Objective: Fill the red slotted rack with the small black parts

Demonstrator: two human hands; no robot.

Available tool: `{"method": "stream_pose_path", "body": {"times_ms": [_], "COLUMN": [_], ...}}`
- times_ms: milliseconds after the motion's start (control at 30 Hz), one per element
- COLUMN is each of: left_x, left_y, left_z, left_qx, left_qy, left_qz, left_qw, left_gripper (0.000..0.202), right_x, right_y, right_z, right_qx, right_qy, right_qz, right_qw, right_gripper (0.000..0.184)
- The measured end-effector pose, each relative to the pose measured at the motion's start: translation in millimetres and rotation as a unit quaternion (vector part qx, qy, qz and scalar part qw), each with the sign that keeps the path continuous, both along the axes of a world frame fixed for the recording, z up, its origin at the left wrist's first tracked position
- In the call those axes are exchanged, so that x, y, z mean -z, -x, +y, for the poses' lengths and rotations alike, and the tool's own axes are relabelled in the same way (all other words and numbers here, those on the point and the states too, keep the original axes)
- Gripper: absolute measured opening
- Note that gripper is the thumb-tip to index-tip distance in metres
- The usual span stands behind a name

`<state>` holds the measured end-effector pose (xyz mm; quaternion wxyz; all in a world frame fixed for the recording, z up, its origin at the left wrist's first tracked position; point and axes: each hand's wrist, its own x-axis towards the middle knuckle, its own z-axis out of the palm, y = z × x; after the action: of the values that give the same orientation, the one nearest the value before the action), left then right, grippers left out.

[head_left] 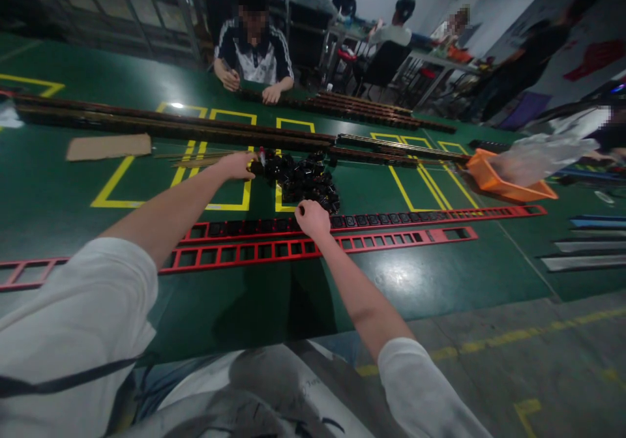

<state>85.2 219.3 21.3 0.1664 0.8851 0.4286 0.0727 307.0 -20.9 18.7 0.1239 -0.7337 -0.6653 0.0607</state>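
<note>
My left hand (239, 165) reaches to the left edge of a pile of small black parts (310, 177). Its fingers are curled at a dark piece with yellow marks, too blurred to name. Just in front of the pile, my right hand (313, 218) is closed like a fist, and anything inside it is hidden. It is above a long red slotted strip (293, 249) and beside a second red strip (489, 213). Black square inserts (374, 219) fill many slots of the farther strip. The slots of the nearer strip mostly show the green table (420, 275) through them.
Long dark rails (195, 125) lie across the table behind the pile. A cardboard piece (110, 146) is at left. To the right stands an orange bin (513, 180) with clear plastic. A person (254, 47) sits opposite, hands on the table; others are farther back.
</note>
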Motion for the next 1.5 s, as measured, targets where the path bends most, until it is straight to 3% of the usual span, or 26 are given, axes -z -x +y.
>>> {"method": "stream_pose_path", "body": {"times_ms": [200, 300, 433, 567, 667, 733, 833, 967, 1033, 1100, 1167, 1300, 1400, 1500], "left_x": [2.3, 2.5, -7.1, -19.9, -20.3, -14.8, -3.4, 4.4, 3.2, -0.8, -6.7, -19.3, -25.5, -27.9], "left_y": [11.8, 29.8, 68.9, 107.5, 122.0, 123.2, 117.9, 115.2, 118.4, 122.8, 126.9, 132.1, 134.6, 137.3], "left_z": [-38.6, -63.5, -99.4, -136.9, -158.5, -166.1, -167.0, -164.9, -169.8, -179.6, -192.0, -213.9, -224.7, -233.1], "left_qx": [-0.002, -0.022, -0.151, -0.277, -0.330, -0.331, -0.284, -0.250, -0.261, -0.263, -0.256, -0.275, -0.297, -0.282], "left_qy": [0.008, 0.003, 0.027, 0.006, 0.022, 0.068, 0.141, 0.114, 0.113, 0.149, 0.213, 0.355, 0.383, 0.377], "left_qz": [0.057, -0.003, -0.138, -0.094, -0.090, -0.127, -0.244, -0.366, -0.450, -0.541, -0.610, -0.652, -0.657, -0.662], "left_qw": [0.998, 1.000, 0.979, 0.956, 0.940, 0.933, 0.916, 0.889, 0.847, 0.785, 0.719, 0.611, 0.578, 0.583], "left_gripper": [0.045, 0.044, 0.053, 0.053, 0.053, 0.052, 0.046, 0.042, 0.046, 0.045, 0.038, 0.027, 0.025, 0.023], "right_x": [1.6, 2.1, 0.8, -0.4, 0.0, 0.6, 1.0, 1.0, 1.3, 1.8, 2.6, 3.9, 4.5, 5.3], "right_y": [0.5, 0.1, 0.3, 1.1, 1.2, 1.0, 0.7, 0.3, -0.1, -0.7, -1.5, -2.3, -2.4, -2.3], "right_z": [1.4, 2.2, 3.0, 3.3, 3.4, 3.7, 4.3, 4.1, 3.9, 3.9, 4.3, 5.2, 5.5, 5.7], "right_qx": [0.002, 0.001, 0.004, 0.011, 0.012, 0.011, 0.012, 0.013, 0.010, 0.008, 0.008, 0.008, 0.006, 0.007], "right_qy": [0.002, 0.000, 0.007, 0.020, 0.019, 0.019, 0.016, 0.008, 0.005, 0.006, 0.008, 0.001, -0.001, 0.000], "right_qz": [0.003, 0.004, 0.002, 0.000, 0.001, 0.003, 0.003, 0.005, 0.008, 0.009, 0.008, 0.004, 0.002, -0.001], "right_qw": [1.000, 1.000, 1.000, 1.000, 1.000, 1.000, 1.000, 1.000, 1.000, 1.000, 1.000, 1.000, 1.000, 1.000], "right_gripper": [0.023, 0.024, 0.025, 0.027, 0.028, 0.029, 0.029, 0.028, 0.027, 0.027, 0.027, 0.027, 0.028, 0.028]}}
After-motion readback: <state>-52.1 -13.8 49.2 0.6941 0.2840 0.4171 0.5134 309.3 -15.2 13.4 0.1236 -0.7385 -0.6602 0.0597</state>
